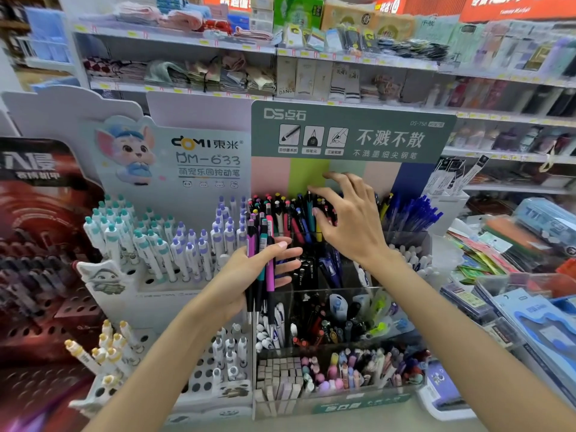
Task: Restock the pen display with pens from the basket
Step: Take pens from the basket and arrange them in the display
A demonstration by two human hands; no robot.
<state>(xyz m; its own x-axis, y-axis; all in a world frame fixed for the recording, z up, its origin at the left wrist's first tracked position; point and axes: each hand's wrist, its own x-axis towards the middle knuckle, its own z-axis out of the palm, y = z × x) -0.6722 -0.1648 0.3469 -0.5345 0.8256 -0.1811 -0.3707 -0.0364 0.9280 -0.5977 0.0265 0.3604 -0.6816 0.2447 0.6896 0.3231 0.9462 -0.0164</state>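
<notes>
My left hand (249, 275) grips a bunch of pens (261, 263), pink, teal and black, held upright in front of the pen display (349, 138). My right hand (349, 219) reaches with spread fingers over the display's top row of colourful pens (286, 213), fingertips touching or just above their caps. Whether it pinches a pen is hidden by the fingers. No basket is in view.
A white stand of cartoon click pens (162, 238) sits to the left, clear bins of pens and erasers (336, 353) lie below, blue pens (411, 213) to the right. Stationery packs (514, 291) crowd the right counter, and shelves of goods rise behind.
</notes>
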